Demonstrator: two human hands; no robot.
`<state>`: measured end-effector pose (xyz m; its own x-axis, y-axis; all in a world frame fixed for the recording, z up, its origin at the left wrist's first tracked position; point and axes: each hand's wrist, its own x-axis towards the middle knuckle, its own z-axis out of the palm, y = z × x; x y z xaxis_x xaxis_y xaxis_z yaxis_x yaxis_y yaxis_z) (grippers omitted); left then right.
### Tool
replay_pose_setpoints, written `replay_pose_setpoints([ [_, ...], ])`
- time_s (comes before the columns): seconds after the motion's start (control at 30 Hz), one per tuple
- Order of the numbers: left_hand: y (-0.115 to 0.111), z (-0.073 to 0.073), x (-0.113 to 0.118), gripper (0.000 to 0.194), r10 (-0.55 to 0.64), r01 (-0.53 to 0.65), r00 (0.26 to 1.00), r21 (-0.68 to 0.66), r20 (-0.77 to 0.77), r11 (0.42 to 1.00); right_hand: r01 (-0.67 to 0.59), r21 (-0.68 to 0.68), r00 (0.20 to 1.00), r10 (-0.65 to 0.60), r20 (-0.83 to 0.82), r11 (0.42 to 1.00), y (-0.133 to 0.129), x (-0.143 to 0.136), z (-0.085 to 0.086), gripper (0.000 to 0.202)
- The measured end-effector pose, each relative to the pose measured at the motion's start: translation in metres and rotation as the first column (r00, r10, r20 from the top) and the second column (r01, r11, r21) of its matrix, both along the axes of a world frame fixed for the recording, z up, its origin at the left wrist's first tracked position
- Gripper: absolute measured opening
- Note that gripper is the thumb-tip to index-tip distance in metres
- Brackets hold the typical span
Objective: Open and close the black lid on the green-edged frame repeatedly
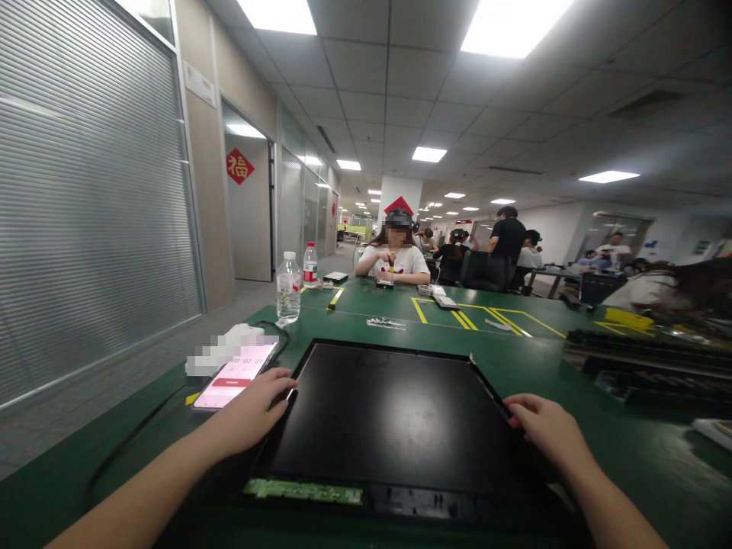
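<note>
A black display panel [389,412] lies face up on the green table in front of me, its dark screen reflecting a light. Along its near left edge runs a green circuit board [303,492]. My left hand [257,408] rests at the panel's left edge, fingers stretched toward its upper left side. On the right, my right hand [540,423] has its fingers closed on the panel's right edge, the thumb partly hidden beneath them.
A lit phone [234,377] with a cable lies left of the panel. Beyond it stand a clear bottle [289,288] and a red-capped bottle [309,265]. A person [393,255] sits across the table [348,324]. Dark strips [646,362] lie at right.
</note>
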<state>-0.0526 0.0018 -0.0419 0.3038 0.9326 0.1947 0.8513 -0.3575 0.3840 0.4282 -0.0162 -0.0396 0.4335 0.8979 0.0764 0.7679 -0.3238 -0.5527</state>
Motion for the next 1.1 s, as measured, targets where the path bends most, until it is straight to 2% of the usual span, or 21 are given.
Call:
replay_pose_setpoints([
  [0.33, 0.0, -0.002, 0.005, 0.04, 0.003, -0.002, 0.999, 0.008, -0.052, 1.0, -0.003, -0.014, 1.0, 0.003, 0.009, 1.0, -0.003, -0.007, 0.002, 0.033],
  [0.6, 0.005, -0.01, -0.001, 0.043, 0.003, -0.002, 0.999, 0.023, -0.04, 1.0, 0.001, 0.002, 1.0, -0.002, 0.025, 1.0, -0.002, -0.006, 0.0, 0.033],
  [1.1, 0.001, 0.002, 0.002, 0.047, 0.02, -0.022, 0.999, -0.046, -0.041, 0.999, -0.005, -0.005, 1.0, 0.005, 0.028, 1.0, -0.006, -0.011, 0.003, 0.032],
])
